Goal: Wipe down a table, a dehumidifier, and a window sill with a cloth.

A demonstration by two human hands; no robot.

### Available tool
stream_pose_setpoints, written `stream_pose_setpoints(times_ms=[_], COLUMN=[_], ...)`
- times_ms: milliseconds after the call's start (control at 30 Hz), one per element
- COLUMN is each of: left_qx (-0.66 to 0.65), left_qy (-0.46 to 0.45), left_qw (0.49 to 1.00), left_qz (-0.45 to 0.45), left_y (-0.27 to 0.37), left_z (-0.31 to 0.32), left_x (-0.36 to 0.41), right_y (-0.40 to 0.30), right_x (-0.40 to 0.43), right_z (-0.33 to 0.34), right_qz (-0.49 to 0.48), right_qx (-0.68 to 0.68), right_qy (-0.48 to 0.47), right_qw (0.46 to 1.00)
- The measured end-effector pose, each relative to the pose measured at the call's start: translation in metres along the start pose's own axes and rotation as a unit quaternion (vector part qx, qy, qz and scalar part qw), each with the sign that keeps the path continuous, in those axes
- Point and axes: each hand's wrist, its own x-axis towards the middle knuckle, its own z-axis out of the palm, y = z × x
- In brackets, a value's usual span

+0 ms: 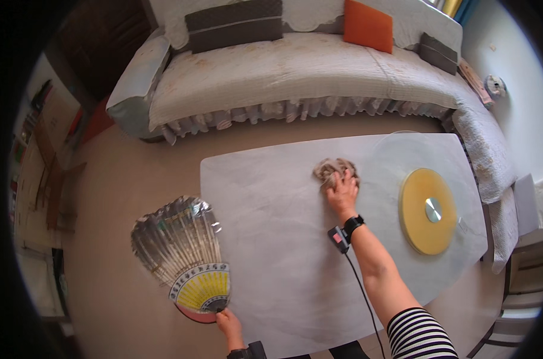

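At the lower left, my left hand (229, 324) grips the handle end of a large hand fan (188, 256), which is held over the floor and the table's left edge. The fan has pale ribs, a dark shiny upper part and a yellow base. My right hand (343, 193) presses on a crumpled brown cloth (335, 172) lying on the pale table (271, 224). Its fingers are spread over the cloth's lower part. A wristband with a small cabled device is on the right wrist.
A round glass turntable (388, 233) with a gold disc (417, 215) at its centre lies on the table's right side. Beyond stands a long sofa (271, 80) with grey cushions and an orange cushion (368, 27). A black cable (363, 287) runs down beside my right forearm.
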Motion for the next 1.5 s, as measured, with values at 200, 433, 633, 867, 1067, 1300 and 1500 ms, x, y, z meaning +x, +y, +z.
stream_pose_setpoints(times_ms=[200,433,633,867,1067,1300,1500], left_qx=[0.012,-0.052,-0.098,-0.017,-0.032,-0.061,-0.046], left_qy=[-0.004,-0.008,-0.008,0.000,-0.022,0.000,-0.010], left_qw=[1.000,0.998,0.990,1.000,0.999,0.998,0.999], left_qz=[0.003,-0.020,-0.101,-0.021,-0.020,-0.009,-0.017], left_y=[0.010,0.002,0.000,0.004,0.008,-0.008,0.002], left_z=[-0.003,-0.008,0.013,0.006,0.006,0.009,0.006], left_x=[-0.004,0.005,0.022,0.007,0.007,0.011,0.012], right_y=[-0.066,-0.159,-0.045,-0.091,-0.226,-0.225,-0.090], right_x=[0.039,-0.102,-0.116,0.051,0.042,-0.113,-0.069], right_z=[0.009,0.004,-0.038,0.041,0.083,0.047,-0.003], right_qz=[-0.032,-0.471,-0.595,-0.173,-0.290,-0.565,-0.474], right_qx=[-0.044,0.117,0.128,-0.031,0.048,0.135,-0.019], right_qy=[0.018,-0.111,-0.256,-0.050,-0.016,-0.128,-0.175], right_qw=[0.998,0.867,0.752,0.983,0.956,0.804,0.863])
